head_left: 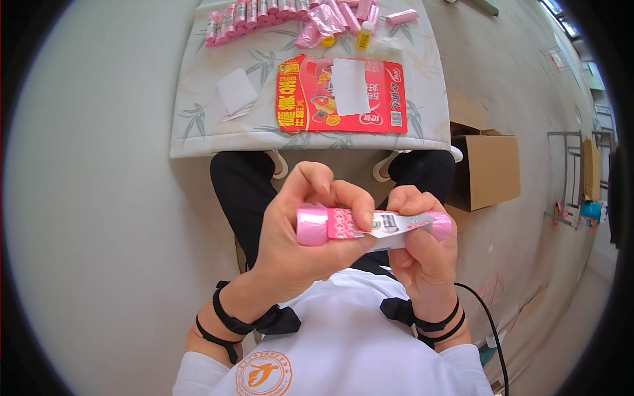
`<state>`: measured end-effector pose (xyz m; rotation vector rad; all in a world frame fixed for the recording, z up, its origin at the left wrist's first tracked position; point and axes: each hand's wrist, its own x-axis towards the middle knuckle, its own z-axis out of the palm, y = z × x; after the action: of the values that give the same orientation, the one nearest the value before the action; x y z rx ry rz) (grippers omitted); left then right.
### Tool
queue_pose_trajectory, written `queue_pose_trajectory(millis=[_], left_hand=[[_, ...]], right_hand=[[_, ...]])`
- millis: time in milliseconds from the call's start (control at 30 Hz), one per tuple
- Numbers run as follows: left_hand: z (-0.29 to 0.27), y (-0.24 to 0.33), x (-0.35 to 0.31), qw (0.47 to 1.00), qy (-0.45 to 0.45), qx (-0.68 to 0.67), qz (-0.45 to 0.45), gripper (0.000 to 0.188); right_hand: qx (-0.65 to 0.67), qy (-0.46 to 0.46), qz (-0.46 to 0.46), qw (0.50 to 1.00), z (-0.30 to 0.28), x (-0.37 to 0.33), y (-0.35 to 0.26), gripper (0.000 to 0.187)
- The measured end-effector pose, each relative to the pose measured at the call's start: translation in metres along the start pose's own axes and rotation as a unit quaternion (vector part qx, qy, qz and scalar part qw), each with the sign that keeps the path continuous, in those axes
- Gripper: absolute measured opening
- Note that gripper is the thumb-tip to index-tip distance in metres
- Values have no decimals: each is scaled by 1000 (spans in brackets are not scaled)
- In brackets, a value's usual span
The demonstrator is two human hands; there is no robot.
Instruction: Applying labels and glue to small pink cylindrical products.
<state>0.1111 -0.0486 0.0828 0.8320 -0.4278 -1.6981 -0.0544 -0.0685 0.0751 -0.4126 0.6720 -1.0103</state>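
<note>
Printed pink-and-white label (pixel 389 224) on pink roll (pixel 311 226) in both hands (pixel 294 254)

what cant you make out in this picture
Underside of the pink roll: head view, hidden by left hand, right hand and label.
Part of the red cardboard: head view, under white paper.
Row of pink rolls: head view, some cut off by top edge.
Blue thing at right: head view, too small.

Print marked the red cardboard (pixel 317 92) near the bench's (pixel 198 142) front edge, the pink roll's (pixel 312 225) label (pixel 389 223), the shirt's (pixel 356 330) orange emblem (pixel 264 374).
</note>
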Motion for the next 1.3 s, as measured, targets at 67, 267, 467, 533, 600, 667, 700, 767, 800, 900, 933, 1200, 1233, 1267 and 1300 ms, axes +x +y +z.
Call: queue_pose_trajectory(millis=[67,267,467,533,600,667,700,767,800,900,933,1200,1233,1267,1300], left_hand=[[-7,-3,-1,999,-42,9,12,50],[-10,-4,-1,992,-98,54,64,52],[-15,-5,-3,987,-140,24,74,64],[-14,-5,-5,985,-148,15,83,66],[-15,-4,-6,984,-154,6,91,68],[-16,-3,-6,980,-167,35,100,69],[-16,-3,-6,980,-168,35,100,69],[-16,-2,-6,977,-170,63,116,69],[-16,-2,-6,977,-169,64,117,69],[-17,-3,-6,973,-172,79,132,66],[-17,-4,-6,972,-172,80,135,65],[-16,-4,-4,968,-183,72,155,61],[-16,-5,-5,968,-187,49,158,60],[-16,-6,-5,968,-191,27,162,59],[-16,-5,-5,968,-191,27,162,59]], right_hand=[[2,0,5,1000,1,-2,-1,19],[14,-15,-1,1000,1,-5,0,20],[36,-8,14,999,3,-8,0,20],[37,-25,17,999,3,-8,0,20],[37,-26,21,999,7,-10,0,21],[37,-26,25,999,8,-10,-1,21],[37,-25,27,999,9,-10,-1,22],[39,-24,29,999,11,-11,-1,22],[39,-22,28,999,11,-11,-1,23],[36,-22,26,999,12,-12,-1,23],[36,-25,24,999,13,-12,0,23],[36,-29,9,999,12,-14,3,24],[35,-31,4,999,12,-14,4,25],[35,-31,5,999,12,-14,5,25],[32,-32,-1,999,13,-14,5,25]])
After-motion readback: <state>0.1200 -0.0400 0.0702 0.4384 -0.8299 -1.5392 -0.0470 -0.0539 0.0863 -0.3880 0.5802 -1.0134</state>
